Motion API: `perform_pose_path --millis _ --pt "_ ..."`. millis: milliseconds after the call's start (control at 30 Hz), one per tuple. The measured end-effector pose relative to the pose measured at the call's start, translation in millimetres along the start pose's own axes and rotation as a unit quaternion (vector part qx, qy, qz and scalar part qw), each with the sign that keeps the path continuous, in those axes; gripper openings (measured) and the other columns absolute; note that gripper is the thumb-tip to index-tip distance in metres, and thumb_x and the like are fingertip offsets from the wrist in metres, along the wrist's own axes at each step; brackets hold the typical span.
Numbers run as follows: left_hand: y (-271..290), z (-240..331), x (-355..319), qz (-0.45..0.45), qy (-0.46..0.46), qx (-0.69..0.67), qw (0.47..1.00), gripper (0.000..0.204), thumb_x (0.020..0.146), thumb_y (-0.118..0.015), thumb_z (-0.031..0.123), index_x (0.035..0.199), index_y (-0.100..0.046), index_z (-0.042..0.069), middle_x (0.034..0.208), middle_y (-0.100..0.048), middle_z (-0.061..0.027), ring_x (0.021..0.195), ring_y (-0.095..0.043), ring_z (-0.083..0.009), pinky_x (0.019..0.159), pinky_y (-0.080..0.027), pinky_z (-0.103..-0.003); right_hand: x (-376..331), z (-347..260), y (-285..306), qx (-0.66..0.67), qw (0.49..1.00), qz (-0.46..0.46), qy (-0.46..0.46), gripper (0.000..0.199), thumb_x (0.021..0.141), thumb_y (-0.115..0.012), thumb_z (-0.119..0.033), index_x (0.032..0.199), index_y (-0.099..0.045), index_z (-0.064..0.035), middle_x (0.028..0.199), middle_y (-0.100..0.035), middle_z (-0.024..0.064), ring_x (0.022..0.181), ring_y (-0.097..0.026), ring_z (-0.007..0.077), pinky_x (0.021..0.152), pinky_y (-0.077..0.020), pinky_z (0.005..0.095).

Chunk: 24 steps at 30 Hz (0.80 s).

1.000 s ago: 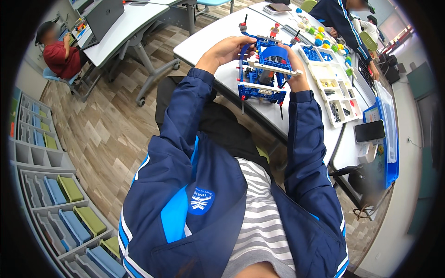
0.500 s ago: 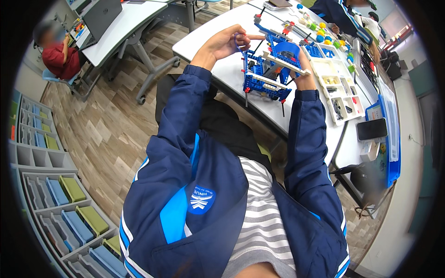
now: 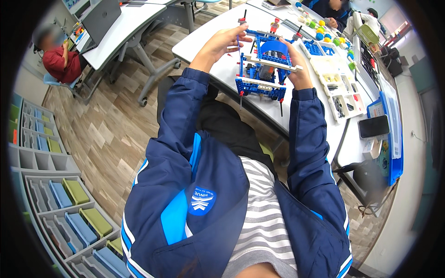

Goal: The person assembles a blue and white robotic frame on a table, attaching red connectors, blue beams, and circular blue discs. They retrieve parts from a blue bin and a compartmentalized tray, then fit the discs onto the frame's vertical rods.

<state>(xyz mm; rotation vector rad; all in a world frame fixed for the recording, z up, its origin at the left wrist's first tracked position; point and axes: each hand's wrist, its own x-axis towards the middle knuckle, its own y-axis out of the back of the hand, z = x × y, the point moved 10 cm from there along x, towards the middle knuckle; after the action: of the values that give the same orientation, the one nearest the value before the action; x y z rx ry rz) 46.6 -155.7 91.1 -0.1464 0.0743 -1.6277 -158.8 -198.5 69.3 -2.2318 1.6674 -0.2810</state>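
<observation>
A building-block model (image 3: 260,86) of blue and white beams, with grey and red parts and dark axles, is held up at the table's near edge. My right hand (image 3: 299,68) grips its right side, the thumb along the upper frame. A curved blue panel (image 3: 273,46) spans the top of the model. My left hand (image 3: 220,45) is at the upper left corner, fingertips closed on a thin blue band (image 3: 238,42) that runs down towards the frame. Where the band's lower end sits is too small to tell.
White sorting trays (image 3: 328,78) with small parts lie right of the model. Beyond them are yellow, green and blue pieces (image 3: 321,33) and a co-worker's hand (image 3: 332,22). A phone (image 3: 373,126) lies by a blue bin (image 3: 394,157). A person (image 3: 62,60) sits at another table, far left.
The model has turned and tilted, its top frame now more level. My right hand has come forward along its side. My left index finger no longer stretches across to the frame. The co-worker's arm has drawn back.
</observation>
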Motion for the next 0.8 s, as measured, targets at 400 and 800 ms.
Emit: perform_pose_path --millis 400,800 --pt "38.2 -16.1 -47.0 0.194 -0.240 0.321 0.895 0.030 0.092 -0.066 0.026 0.112 -0.068 0.003 0.100 -0.070 -0.0111 0.091 -0.065 -0.0246 0.085 -0.051 -0.036 -9.0 -6.9 -5.6 -0.013 0.999 -0.014 0.031 0.038 0.093 -0.071 -0.033 0.107 -0.067 0.0010 0.090 -0.071 0.0060 0.071 -0.067 0.0116 0.064 -0.0529 0.0260" --pt "2.0 -46.0 -53.4 0.210 -0.230 0.422 0.851 0.016 0.077 -0.074 0.013 0.092 -0.074 0.009 0.087 -0.065 -0.0087 0.085 -0.063 -0.0271 0.080 -0.049 -0.039 -10.2 -6.4 -3.2 -0.005 0.999 -0.002 0.033 0.037 0.094 -0.069 -0.030 0.114 -0.068 0.0006 0.101 -0.071 0.0055 0.084 -0.068 0.0110 0.075 -0.0518 0.0238"
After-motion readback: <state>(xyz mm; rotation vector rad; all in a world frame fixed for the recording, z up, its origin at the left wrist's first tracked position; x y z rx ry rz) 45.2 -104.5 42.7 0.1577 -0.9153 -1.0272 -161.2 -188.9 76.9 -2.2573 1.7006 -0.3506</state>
